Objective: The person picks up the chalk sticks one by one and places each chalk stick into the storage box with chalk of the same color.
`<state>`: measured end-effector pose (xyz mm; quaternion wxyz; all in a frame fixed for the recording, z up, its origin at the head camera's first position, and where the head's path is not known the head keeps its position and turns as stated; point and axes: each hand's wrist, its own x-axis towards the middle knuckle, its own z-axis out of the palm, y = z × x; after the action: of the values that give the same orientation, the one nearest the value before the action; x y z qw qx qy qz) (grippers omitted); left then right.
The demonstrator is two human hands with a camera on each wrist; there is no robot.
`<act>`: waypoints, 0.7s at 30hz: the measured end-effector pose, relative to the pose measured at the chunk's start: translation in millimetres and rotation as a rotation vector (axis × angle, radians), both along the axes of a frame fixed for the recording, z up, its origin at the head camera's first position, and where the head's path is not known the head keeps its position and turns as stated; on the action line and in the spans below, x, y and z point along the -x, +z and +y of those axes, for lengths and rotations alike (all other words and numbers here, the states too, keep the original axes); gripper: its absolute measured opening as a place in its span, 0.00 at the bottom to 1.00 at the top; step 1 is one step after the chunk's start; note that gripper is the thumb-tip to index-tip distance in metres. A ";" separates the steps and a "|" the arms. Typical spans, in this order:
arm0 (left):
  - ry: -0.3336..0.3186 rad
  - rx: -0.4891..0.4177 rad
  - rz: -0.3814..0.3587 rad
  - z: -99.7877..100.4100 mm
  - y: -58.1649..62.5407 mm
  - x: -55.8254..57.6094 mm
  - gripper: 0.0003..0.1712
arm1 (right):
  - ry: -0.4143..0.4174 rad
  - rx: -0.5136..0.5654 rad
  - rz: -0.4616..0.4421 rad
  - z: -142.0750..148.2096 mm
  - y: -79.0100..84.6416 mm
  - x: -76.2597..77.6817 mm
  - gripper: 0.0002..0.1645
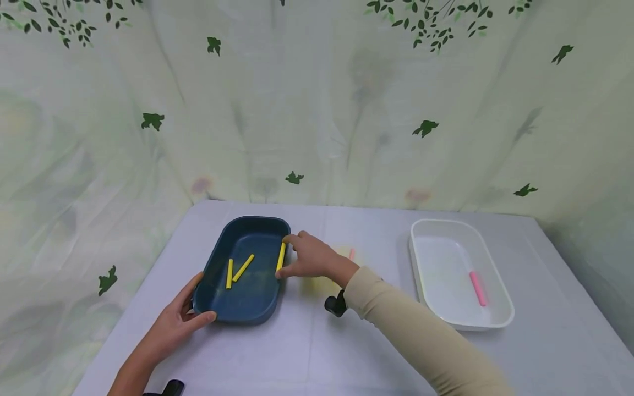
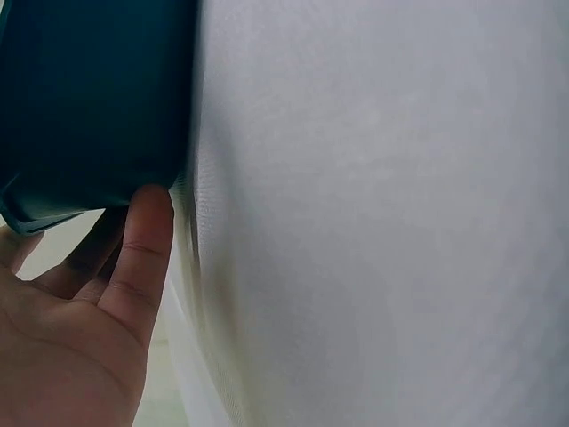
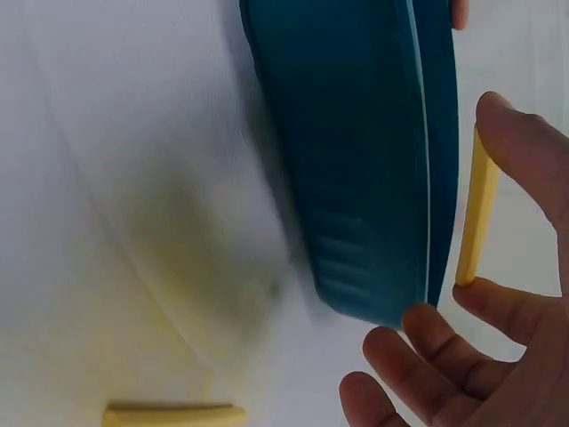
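Observation:
My right hand (image 1: 314, 256) pinches a yellow chalk stick (image 1: 281, 257) end to end between thumb and a finger, above the right rim of a dark blue tray (image 1: 257, 302). Its other fingers lie close to the tray's outer wall in the right wrist view. Two more chalk sticks lie inside the tray, one yellow stick (image 1: 229, 274) nearly straight and another yellow stick (image 1: 243, 268) slanted. At the tray's near left corner, my left hand (image 1: 173, 322) grips the rim, thumb in front and fingers along the left side.
A white tray (image 1: 421, 275) stands to the right, holding a pink chalk stick (image 1: 477, 289). Behind my right hand, part of another pink stick (image 1: 352, 253) shows on the white-covered table (image 1: 356, 352). A yellowish stick (image 3: 173, 416) lies on the cloth in the right wrist view.

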<state>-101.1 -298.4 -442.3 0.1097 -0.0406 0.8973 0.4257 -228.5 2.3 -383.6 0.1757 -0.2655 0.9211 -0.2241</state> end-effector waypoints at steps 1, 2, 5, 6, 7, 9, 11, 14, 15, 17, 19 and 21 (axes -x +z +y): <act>0.000 -0.003 0.001 0.3 0.3 0.0 0.57 | -0.005 -0.004 0.007 -1.5 -2.1 -1.2 0.51; -0.001 -0.004 0.002 0.4 0.6 0.2 0.57 | -0.009 -0.006 0.012 -2.8 -4.5 -2.1 0.51; -0.002 -0.007 0.004 0.9 1.5 0.9 0.57 | -0.016 -0.007 0.016 -6.2 -11.3 -4.1 0.51; -0.003 -0.006 0.006 1.2 1.5 1.1 0.57 | -0.015 -0.006 0.017 -7.1 -13.2 -4.5 0.51; -0.002 -0.005 0.006 0.7 1.1 0.8 0.57 | -0.013 -0.003 0.015 -8.5 -15.5 -5.2 0.51; -0.004 -0.006 0.008 0.2 0.0 0.3 0.57 | -0.013 -0.002 0.016 -10.8 -19.5 -6.0 0.51; -0.003 -0.008 0.007 -0.1 -1.4 0.1 0.57 | -0.014 0.001 0.021 -12.3 -21.9 -6.6 0.51; -0.005 -0.006 0.001 -0.6 -3.9 0.3 0.57 | -0.023 -0.004 0.034 -13.3 -24.6 -7.4 0.51; -0.004 -0.002 -0.001 -0.6 -4.3 0.4 0.57 | -0.028 -0.005 0.038 -13.2 -24.8 -7.9 0.51; -0.003 0.003 -0.001 -0.7 -4.2 0.2 0.57 | -0.038 0.007 0.037 -12.4 -26.3 -8.8 0.51; -0.004 0.005 0.004 -0.7 -3.4 -0.2 0.57 | -0.050 0.032 0.029 -11.5 -28.3 -9.8 0.52; -0.005 0.007 0.009 -0.1 -1.9 -0.6 0.57 | -0.059 0.073 0.011 -10.8 -30.6 -10.4 0.52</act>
<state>-100.5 -298.5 -444.2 0.1067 -0.0368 0.8993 0.4225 -218.1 -8.5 -414.3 0.1541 -0.2458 0.9206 -0.2613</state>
